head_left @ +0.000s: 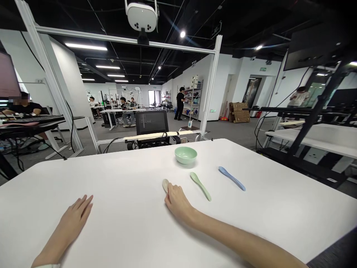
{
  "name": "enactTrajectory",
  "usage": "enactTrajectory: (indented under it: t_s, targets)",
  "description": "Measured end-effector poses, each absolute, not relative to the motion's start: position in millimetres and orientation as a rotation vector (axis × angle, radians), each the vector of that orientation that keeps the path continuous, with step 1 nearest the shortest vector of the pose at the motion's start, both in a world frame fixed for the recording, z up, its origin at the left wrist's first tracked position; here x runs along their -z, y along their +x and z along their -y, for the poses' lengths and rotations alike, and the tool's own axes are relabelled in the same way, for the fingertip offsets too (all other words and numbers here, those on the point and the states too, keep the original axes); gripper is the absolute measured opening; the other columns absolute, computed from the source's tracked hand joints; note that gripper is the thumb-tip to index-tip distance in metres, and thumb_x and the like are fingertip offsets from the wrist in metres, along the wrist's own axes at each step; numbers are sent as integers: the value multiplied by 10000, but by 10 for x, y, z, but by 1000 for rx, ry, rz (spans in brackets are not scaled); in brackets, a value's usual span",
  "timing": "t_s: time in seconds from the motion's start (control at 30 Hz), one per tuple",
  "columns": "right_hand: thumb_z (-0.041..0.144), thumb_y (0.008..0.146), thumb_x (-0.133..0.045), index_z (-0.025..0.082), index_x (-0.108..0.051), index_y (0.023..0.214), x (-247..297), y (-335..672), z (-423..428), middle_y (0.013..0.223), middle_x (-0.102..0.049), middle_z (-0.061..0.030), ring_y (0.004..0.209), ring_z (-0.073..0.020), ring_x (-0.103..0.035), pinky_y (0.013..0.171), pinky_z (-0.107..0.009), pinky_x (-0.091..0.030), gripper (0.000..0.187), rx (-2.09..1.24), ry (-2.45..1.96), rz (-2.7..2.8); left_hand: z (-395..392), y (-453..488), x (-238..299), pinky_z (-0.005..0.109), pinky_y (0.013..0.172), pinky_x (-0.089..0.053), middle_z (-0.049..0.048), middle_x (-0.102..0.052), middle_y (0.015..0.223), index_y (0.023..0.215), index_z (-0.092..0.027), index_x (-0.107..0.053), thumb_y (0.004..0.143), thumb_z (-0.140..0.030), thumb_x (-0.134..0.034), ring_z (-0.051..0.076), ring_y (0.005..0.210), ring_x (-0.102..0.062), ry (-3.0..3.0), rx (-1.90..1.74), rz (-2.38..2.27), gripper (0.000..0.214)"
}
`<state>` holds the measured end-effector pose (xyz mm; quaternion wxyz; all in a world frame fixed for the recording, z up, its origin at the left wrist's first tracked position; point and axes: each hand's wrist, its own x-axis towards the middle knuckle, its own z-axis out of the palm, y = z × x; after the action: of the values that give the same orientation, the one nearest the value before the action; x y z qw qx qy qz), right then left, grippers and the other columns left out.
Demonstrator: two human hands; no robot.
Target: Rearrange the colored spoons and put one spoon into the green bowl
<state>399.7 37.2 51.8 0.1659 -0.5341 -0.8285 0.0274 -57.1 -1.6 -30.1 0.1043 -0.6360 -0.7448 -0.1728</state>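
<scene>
The right hand lies at 12 o'clock on the white desk, its fingers drawn in narrow over the handle of a cream spoon. The spoon's bowl pokes out past the fingertips, and whether the hand actually grips it I cannot tell. The left hand sits at 10 o'clock, open and flat on the desk, holding nothing, well apart from the spoon.

Just beside the cream spoon at 12 o'clock lies a green spoon, and a blue spoon lies further off at 1 o'clock. Beyond them, a mint-green bowl stands upright at 12 o'clock near the far edge of the desk.

Past the desk is a black mesh office chair. A seated person works at 10 o'clock, and a standing person is beside a metal shelf at 12 o'clock.
</scene>
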Motion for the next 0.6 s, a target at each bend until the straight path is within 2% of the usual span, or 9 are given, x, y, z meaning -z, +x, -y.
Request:
enactTrajectory:
  t_s: [0.4,0.6]
  targets:
    - [47,909,-497,193,-510,1065,-528,3964,-381,848,-662,-51,794,-235,-615,711,-314,-337,214,-50,-1526,2388,18,-545,262,522,1216,-445,183,-606,1546,1445,-78,-636,926,-510,-294,369,1467,-541,-1897,456,2238,757]
    - [108,983,-492,175,-524,1124,-461,3939,-367,890,-693,-71,838,-252,-658,749,-331,-387,159,16,-1533,2401,17,-543,283,528,1189,-480,152,-641,1515,1416,-133,-671,939,-473,-320,349,1438,-576,-1861,493,2223,683]
